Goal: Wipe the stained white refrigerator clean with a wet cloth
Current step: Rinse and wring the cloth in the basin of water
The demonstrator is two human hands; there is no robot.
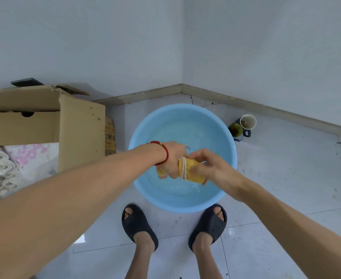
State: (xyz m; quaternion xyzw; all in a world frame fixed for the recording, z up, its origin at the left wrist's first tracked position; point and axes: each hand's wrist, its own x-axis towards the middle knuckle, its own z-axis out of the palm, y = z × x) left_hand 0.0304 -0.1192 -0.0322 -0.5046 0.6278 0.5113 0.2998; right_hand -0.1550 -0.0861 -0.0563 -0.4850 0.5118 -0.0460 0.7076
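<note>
Yellow cloth [192, 170] with a white band, bunched between two hands above one blue basin [182, 158] of water; left hand [172, 158], red bracelet [162, 153] at its wrist, curls round one end; right hand [209, 168] wraps the other; two black slippers [139, 226] below; one cardboard box [44, 121] left, its print unreadable; two cups [244, 125] right.

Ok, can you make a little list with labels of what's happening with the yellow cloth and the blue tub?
cloth: yellow cloth, bunched up, above the basin
left hand: left hand grips one end
right hand: right hand grips the other end
basin: blue basin on the floor, with water in it
nearby: cardboard box left of the basin, white cup to its right
fridge: not in view
</note>
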